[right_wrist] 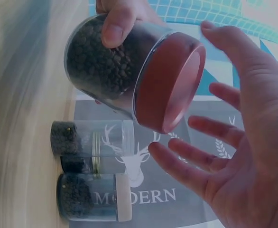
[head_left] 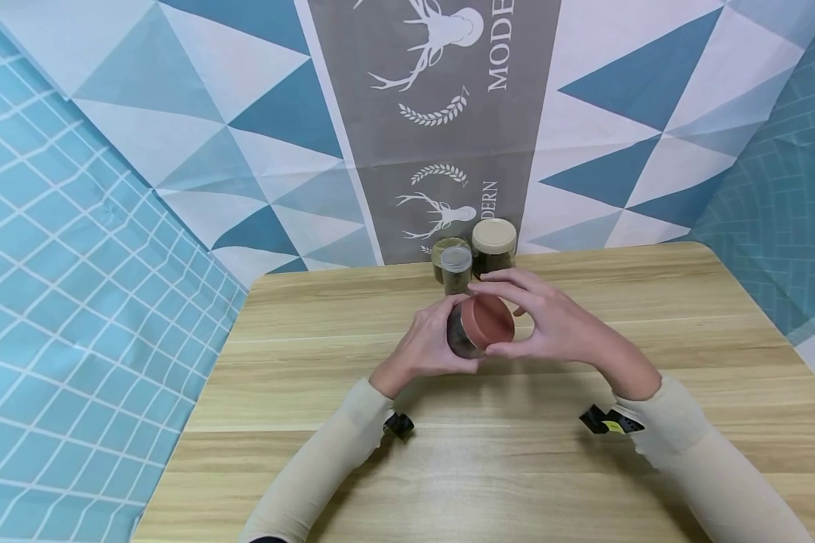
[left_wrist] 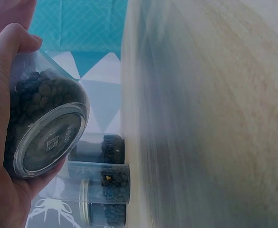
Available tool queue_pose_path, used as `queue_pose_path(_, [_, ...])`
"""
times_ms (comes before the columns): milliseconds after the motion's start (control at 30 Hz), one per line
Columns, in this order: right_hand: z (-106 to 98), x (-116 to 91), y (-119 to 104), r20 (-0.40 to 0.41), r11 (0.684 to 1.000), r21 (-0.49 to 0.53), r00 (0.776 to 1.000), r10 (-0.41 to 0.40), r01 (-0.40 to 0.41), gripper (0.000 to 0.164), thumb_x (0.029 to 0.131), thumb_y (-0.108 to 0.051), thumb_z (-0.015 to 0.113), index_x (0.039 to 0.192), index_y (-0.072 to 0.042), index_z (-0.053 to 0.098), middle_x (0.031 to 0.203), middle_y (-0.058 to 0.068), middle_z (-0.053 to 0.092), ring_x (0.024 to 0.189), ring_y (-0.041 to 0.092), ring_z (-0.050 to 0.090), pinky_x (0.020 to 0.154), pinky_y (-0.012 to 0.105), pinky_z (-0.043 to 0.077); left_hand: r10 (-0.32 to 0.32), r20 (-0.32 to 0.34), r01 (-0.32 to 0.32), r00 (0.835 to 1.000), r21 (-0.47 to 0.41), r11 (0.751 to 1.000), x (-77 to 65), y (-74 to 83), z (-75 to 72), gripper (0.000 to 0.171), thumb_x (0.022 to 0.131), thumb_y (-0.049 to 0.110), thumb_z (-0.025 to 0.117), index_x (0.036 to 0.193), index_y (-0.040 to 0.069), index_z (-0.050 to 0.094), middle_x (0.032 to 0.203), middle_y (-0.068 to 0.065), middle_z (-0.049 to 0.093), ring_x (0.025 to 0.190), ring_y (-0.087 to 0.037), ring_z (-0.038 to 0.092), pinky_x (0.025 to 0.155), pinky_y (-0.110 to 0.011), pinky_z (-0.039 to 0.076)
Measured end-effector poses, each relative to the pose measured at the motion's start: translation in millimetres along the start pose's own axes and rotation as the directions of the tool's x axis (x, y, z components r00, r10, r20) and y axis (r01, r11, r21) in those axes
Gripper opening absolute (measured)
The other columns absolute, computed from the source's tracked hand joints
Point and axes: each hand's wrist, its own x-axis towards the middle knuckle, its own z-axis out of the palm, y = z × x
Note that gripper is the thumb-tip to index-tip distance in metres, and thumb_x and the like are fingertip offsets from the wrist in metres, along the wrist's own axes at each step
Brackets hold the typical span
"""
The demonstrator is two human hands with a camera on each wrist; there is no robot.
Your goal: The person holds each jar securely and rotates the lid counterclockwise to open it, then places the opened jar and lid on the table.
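Note:
My left hand (head_left: 429,341) grips a clear jar (right_wrist: 98,59) of dark, pebble-like pieces by its body. The jar is tilted above the table, its red-brown lid (head_left: 492,321) turned toward my right hand (head_left: 558,318). In the right wrist view, the fingers of that hand are spread around the lid with a gap between them and it. Its thumb (right_wrist: 229,40) is near the lid's upper edge. The left wrist view shows the jar's round glass base (left_wrist: 51,140) and the dark contents heaped toward it.
At the back of the wooden table (head_left: 299,377) stand a slim clear-lidded jar (head_left: 456,262), a jar with a gold-rimmed lid (head_left: 438,256) and a cream-lidded jar (head_left: 493,236). They hold dark pieces too. A patterned cloth (head_left: 441,136) hangs right behind them.

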Motion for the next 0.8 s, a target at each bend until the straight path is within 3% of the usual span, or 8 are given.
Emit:
queue_pose_path(200, [4,0,-5,-0.004,0.987,0.065,0.989,0.149,-0.148,0.076,0.085,-0.030,0.097,0.154,-0.019,0.067,0.141,0.015,0.070,0.104,0.024,0.076,0.070,0.027,0.067,0.006,-0.004,-0.006,1.000,0.009,1.000,0.6,0.3,1.7,0.097,0.069,0.035,0.100,0.149,0.001,0.059,0.134,-0.015,0.078,0.116,-0.027,0.079,0.099,-0.042,0.068])
queue_pose_path(400, [6,1,-10,-0.007,0.963,0.019,0.964,0.268,-0.267,0.077,0.087,-0.040,0.094,0.157,-0.024,0.065,0.134,0.011,0.072,0.107,0.023,0.075,0.079,0.038,0.065,0.005,-0.007,-0.005,1.000,0.014,1.000,0.9,1.3,2.4,0.097,0.067,0.033,0.101,0.149,0.000,0.059,0.133,-0.016,0.078,0.115,-0.027,0.079,0.098,-0.042,0.068])
queue_pose_path(800, [14,6,-17,-0.005,0.971,-0.009,0.971,0.240,-0.240,0.064,0.087,-0.034,0.096,0.145,-0.019,0.074,0.130,0.013,0.075,0.100,0.029,0.075,0.079,0.046,0.067,-0.004,0.007,0.004,1.000,0.003,1.000,1.2,2.8,2.1,0.099,0.069,0.031,0.101,0.152,0.000,0.057,0.137,-0.017,0.076,0.117,-0.029,0.078,0.099,-0.045,0.068])
